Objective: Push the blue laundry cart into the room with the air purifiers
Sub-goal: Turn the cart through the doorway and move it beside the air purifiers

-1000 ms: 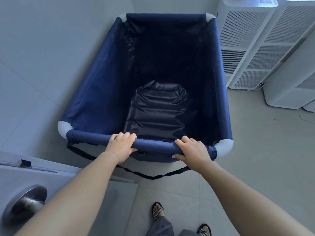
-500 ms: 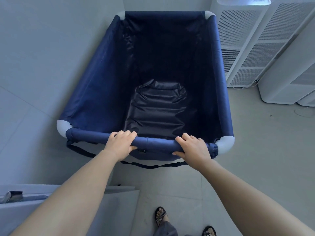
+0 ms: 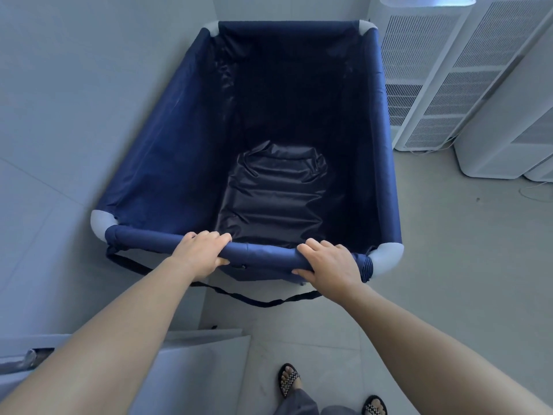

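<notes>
The blue laundry cart (image 3: 167, 151) fills the middle of the head view, a deep fabric bin with grey corner caps and a dark shiny liner at its bottom. Nothing else lies inside. My left hand (image 3: 201, 253) grips the padded near rail left of centre. My right hand (image 3: 330, 262) grips the same rail nearer the right corner. White air purifiers (image 3: 419, 70) stand in a row just right of the cart's far end. The cart's left side runs along a pale wall (image 3: 74, 100).
More purifier towers (image 3: 505, 139) line the upper right, with thin cables on the grey tiled floor (image 3: 463, 265). A door edge (image 3: 194, 363) with a latch sits at the lower left. A black strap (image 3: 269, 302) hangs under the near rail. My sandalled feet (image 3: 288, 380) show below.
The cart has rolled further forward alongside the purifiers and wall. The door and its knob have slid back and out at the lower left. Both hands keep their grip.
</notes>
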Motion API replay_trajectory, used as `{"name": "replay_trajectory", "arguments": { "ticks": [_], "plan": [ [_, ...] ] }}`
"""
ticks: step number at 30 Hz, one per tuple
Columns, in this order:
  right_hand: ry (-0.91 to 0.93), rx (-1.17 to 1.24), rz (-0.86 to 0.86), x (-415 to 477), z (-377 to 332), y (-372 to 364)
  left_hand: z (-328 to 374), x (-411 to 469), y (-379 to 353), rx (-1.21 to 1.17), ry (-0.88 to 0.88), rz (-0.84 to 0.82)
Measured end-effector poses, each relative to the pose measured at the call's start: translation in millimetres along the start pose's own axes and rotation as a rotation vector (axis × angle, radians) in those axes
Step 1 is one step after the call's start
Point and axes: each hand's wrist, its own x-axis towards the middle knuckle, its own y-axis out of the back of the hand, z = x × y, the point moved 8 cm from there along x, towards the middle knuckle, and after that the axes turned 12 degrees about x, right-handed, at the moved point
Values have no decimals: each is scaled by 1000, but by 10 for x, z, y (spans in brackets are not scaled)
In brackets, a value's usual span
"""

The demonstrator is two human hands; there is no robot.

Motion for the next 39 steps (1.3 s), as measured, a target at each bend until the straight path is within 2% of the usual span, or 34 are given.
{"name": "replay_trajectory", "arguments": {
  "ticks": [6, 15, 24, 30, 33, 39],
  "plan": [
    [5, -29, -61, -51, 154, -39, 200, -118, -126, -19, 5, 19],
    [-31, 27, -55, -45, -28, -134, 36, -162, -174, 18, 45, 27],
    [-48, 98, -81, 26, 12, -74, 24, -161, -143, -85, 175, 4],
    [-59, -1, -70, -63, 11, -53, 56, -223, -140, -120, 146, -22],
    [-92, -3, -58, -101, 35, -49, 196, -256, -74, -175, 99, 43],
    [-92, 24, -134, -115, 88, 45, 335, -270, -15, -180, 111, 61]
  ]
}}
